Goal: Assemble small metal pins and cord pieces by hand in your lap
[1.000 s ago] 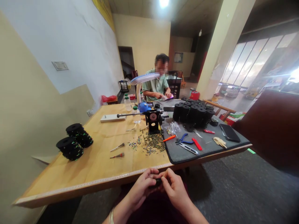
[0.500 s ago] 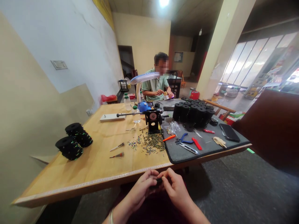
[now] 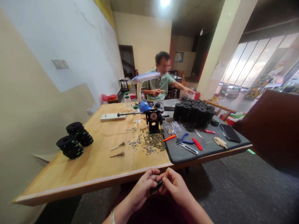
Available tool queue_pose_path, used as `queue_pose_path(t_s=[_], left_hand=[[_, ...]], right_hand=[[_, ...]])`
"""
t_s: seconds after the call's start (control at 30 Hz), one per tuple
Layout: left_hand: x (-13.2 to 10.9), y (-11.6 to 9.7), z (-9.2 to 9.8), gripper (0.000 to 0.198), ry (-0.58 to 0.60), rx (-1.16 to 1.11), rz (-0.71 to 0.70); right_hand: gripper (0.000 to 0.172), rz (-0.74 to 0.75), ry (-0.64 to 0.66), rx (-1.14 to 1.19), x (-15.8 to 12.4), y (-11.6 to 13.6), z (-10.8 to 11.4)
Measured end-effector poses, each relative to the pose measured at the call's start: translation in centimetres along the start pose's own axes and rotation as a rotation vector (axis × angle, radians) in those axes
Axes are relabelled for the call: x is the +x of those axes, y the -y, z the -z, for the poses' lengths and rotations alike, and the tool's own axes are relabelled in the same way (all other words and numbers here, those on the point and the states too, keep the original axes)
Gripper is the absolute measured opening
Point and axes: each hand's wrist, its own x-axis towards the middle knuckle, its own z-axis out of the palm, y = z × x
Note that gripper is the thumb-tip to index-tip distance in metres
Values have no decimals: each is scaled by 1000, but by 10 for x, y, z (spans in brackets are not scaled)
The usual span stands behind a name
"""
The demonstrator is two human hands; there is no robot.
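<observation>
In front of the table's near edge, my left hand [image 3: 143, 188] is closed round a small black roll-like piece [image 3: 156, 187], most of it hidden by the fingers. My right hand [image 3: 175, 186] is at the right end of that piece, thumb and forefinger pinched together. Whatever lies in the pinch is too small to make out. Beyond the hands, a heap of small brass-coloured pieces [image 3: 154, 141] is spread on the wooden table [image 3: 98, 165]. Small coloured beads [image 3: 134, 143] lie just left of it.
Two black foam spools [image 3: 70, 147] stand at left; several more [image 3: 190, 112] crowd the grey mat [image 3: 173, 157]. A black winding device [image 3: 153, 121] stands mid-table by a lamp [image 3: 144, 77]. Pliers [image 3: 185, 139], snips [image 3: 189, 148] and a phone [image 3: 230, 133] lie right. A co-worker [image 3: 158, 82] sits opposite.
More of the black piece shows between my hands, which remain in nearly the same place. The co-worker's arm has stretched out toward the right side of the table.
</observation>
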Motion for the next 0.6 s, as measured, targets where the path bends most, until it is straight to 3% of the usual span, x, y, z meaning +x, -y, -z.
queue_pose_path(t_s=[0.13, 0.3, 0.5, 0.6], left_hand=[[3, 3, 6, 37, 41, 17, -54], [3, 3, 9, 31, -67, 239, -81], [1, 5, 4, 24, -57, 198, -68], [1, 5, 0, 21, -48, 159, -57]], right_hand=[[28, 35, -23, -41, -2, 3, -2], [16, 220, -95, -357, -6, 10, -2], [14, 147, -4, -283, -8, 12, -5], [14, 199, -16, -371, -8, 12, -7]])
